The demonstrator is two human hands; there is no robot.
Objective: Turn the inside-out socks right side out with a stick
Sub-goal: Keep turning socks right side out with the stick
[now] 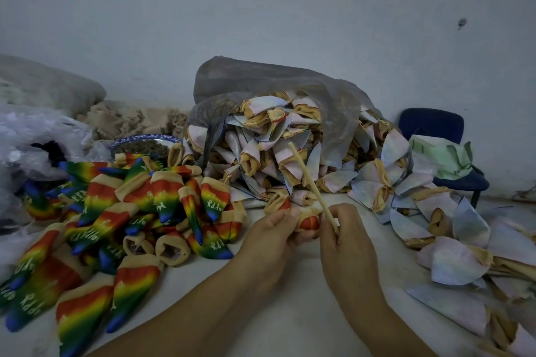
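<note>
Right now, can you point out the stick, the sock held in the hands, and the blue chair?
stick [309, 180]: head view, middle of the bare shaft.
sock [309, 223]: head view, the red part that shows.
blue chair [430, 124]: head view, the backrest.

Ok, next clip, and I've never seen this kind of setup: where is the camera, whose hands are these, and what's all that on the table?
There is no machine here: one camera, worn on a person's head, looks forward and down at their two bare hands. The left hand grips a sock whose red side is showing, and the right hand pinches a thin pale stick that slants up from it. On the white table, a pile of rainbow socks lies at the left, apparently already turned. Behind and to the right, pale inside-out socks spill from a grey plastic bag. A blue chair stands at the far right.
</note>
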